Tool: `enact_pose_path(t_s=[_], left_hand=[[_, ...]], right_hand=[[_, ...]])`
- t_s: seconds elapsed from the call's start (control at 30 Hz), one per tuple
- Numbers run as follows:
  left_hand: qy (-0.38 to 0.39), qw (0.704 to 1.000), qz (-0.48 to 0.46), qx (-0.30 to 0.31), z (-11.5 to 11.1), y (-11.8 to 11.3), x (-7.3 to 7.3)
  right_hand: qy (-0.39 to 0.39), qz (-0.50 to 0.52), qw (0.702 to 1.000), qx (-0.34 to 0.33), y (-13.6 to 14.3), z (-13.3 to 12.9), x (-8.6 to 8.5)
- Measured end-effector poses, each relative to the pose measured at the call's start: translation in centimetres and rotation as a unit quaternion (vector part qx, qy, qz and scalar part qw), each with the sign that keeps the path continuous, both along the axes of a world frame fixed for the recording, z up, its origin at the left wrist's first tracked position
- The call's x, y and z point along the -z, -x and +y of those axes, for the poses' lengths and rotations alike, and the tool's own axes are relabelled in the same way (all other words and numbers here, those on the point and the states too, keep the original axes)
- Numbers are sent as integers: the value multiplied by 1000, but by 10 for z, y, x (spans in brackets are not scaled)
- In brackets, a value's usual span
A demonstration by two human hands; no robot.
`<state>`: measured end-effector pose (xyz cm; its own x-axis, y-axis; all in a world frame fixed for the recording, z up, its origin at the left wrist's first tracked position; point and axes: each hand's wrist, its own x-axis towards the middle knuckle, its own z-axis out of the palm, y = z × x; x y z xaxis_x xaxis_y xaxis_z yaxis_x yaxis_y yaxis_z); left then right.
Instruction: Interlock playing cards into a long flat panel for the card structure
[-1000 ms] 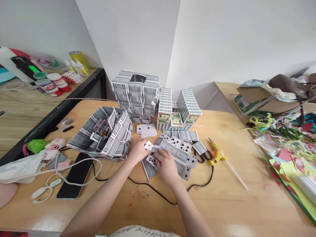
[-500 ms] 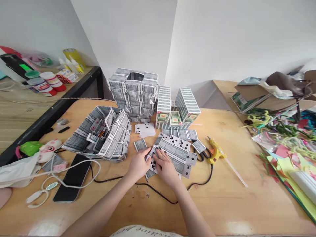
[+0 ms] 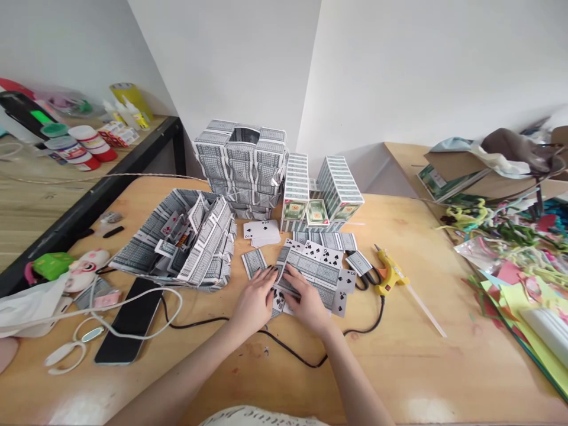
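Left hand (image 3: 254, 302), which a second ago pinched a small white-faced card, now has its fingers on the left edge of a flat panel of overlapping grey-patterned playing cards (image 3: 316, 271); whether it grips anything there, I cannot tell. Right hand (image 3: 311, 303) lies over the panel's near left part, its thumb apart from its fingers. White-faced, black-suited cards (image 3: 332, 257) show along the panel's far edge. One loose grey-backed card (image 3: 253, 261) lies just beside the left fingertips.

Beyond, a pile of white-faced cards (image 3: 261, 232) sits on the glossy, wood-grained tabletop (image 3: 444, 378). To its left stands an open, slant-sided container made of folded grey cards (image 3: 213, 248); behind, a taller block of the same card work (image 3: 242, 171) stands near stacked green-and-white card boxes (image 3: 341, 188). Right of the panel lies a yellow glue gun (image 3: 390, 272); its black cable crosses the table before the hands.

A black-edged side table (image 3: 151, 151) at left bears red-and-white jars (image 3: 95, 142). Coloured craft scraps (image 3: 501, 231) crowd the right side, and plain pale walls (image 3: 399, 77) meet in a corner behind.
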<state>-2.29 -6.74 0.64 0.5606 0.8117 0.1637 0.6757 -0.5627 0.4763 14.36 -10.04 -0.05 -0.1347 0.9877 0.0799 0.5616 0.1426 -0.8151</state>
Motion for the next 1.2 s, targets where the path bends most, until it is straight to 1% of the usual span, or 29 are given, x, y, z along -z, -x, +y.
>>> enact_pose_path(t_s=[0.13,0.3,0.47,0.57,0.7,0.77,0.83,0.9,0.93,0.97,1.03,1.07,1.1,1.17,1.2], left_hand=[[-30,999,32,8,-3,-5,2],[-45,997,61,27,-6,-10,4],[-46,996,75,34,-6,-9,2],[-36,995,82,34,-11,-12,4],[-5,997,73,12,-17,-18,8],[26,999,40,10,-14,-16,5],[73,997,-13,-5,-6,-10,-1],[112,988,-75,-75,3,-2,-9],[109,982,-99,-119,7,2,-13],[111,976,-117,-150,11,5,-16],[152,962,-132,-186,19,8,-19],[196,953,-135,-190,22,8,-19],[257,938,-137,-188,26,6,-19],[385,896,-144,-170,35,2,-17],[437,873,-150,-156,38,-1,-17]], right_hand=[[-7,34,999,35,-5,-2,1],[-19,28,999,40,-8,-2,7],[-31,-5,999,8,-2,-2,7],[-43,-57,997,-8,4,-2,7],[-47,-99,994,2,8,0,10],[-48,-101,994,17,9,0,11],[-46,-101,993,35,9,1,10],[-42,-99,993,48,9,1,9],[-40,-97,993,51,8,1,7],[-39,-93,994,51,8,1,6],[-38,-85,995,47,7,0,4],[-39,-80,995,44,6,0,4],[-40,-76,995,42,6,0,4],[-44,-64,996,41,4,0,5],[-46,-57,996,40,2,0,6]])
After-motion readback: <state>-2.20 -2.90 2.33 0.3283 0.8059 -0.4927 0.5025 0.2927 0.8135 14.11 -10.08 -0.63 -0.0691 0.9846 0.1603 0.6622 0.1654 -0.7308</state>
